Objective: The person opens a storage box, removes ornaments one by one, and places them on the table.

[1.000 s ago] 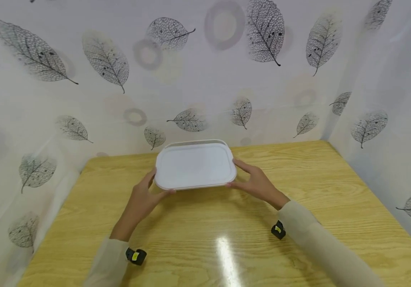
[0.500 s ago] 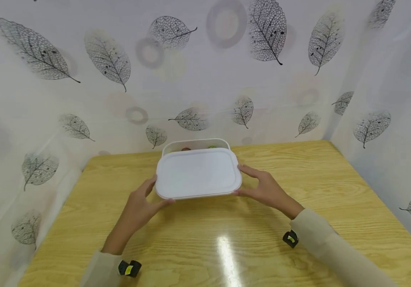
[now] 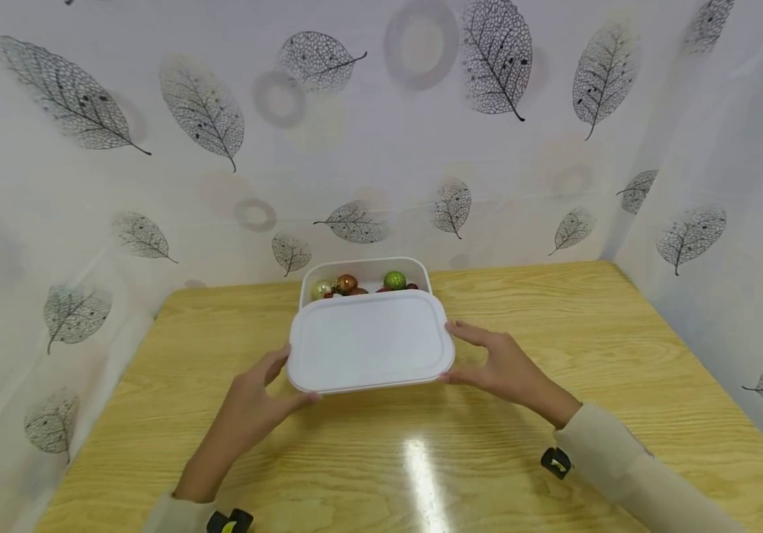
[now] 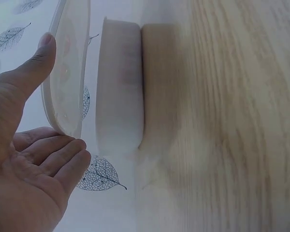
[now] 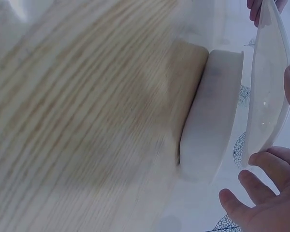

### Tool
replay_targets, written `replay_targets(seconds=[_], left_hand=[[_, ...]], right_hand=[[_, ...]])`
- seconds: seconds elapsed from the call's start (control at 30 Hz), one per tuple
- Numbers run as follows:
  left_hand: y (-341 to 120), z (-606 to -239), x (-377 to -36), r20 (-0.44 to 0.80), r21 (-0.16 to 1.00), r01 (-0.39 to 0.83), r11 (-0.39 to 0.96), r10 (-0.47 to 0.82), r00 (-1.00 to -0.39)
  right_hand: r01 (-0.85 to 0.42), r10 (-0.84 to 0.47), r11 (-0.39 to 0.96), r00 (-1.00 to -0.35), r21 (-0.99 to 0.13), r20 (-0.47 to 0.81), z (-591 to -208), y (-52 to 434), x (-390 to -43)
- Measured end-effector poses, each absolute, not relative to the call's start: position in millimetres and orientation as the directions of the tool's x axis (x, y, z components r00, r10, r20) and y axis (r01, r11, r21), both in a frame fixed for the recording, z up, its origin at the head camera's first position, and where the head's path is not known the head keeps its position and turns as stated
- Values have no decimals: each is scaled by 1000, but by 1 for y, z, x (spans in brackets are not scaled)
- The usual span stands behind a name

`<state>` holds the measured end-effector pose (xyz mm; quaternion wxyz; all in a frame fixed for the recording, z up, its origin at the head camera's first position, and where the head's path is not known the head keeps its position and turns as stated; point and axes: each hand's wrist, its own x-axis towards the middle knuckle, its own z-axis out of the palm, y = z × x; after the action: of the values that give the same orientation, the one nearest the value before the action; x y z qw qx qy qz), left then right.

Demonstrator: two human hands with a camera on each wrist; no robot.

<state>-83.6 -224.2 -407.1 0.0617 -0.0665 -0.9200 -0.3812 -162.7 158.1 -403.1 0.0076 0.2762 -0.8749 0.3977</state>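
A white rectangular lid (image 3: 369,339) hovers above the front part of a white box (image 3: 421,271), tipped slightly. My left hand (image 3: 268,385) pinches the lid's left edge, thumb on top and fingers beneath. On the right edge, my right hand (image 3: 488,357) holds it the same way. Behind the lid the open box shows shiny balls: a pale one (image 3: 320,289), a copper one (image 3: 346,283) and a green one (image 3: 394,280). The left wrist view shows the lid (image 4: 67,72) held off the box (image 4: 120,87) by my left hand (image 4: 34,145). The right wrist view shows lid (image 5: 268,82), box (image 5: 212,111) and my right hand (image 5: 266,193).
The box stands at the far side of a light wooden table (image 3: 554,326). White sheets printed with grey leaves (image 3: 201,111) wall in the table at the back, left and right.
Both hands have drawn the lid toward me and off the box. The box's back part, covered a second ago, now shows the coloured balls inside.
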Motion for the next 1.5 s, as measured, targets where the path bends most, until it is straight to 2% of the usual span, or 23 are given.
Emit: replay_targets(seconds=[0.23,0.43,0.93,1.5], left_hand=[[-223,-409,-72,180,696,179,695,73,-981],[-221,-407,-63,197,654,188,732,76,-978],[-215,-407,-43,161,632,134,763,40,-986],[-217,-420,-40,78,611,75,788,34,-996]], right_hand=[[-504,-495,512,-835,-695,241,-403,160,-151],[-542,-505,503,-816,-673,281,-403,163,-140],[-548,-520,500,-809,-670,274,-407,168,-121],[-497,-563,526,-812,-690,156,-417,165,-118]])
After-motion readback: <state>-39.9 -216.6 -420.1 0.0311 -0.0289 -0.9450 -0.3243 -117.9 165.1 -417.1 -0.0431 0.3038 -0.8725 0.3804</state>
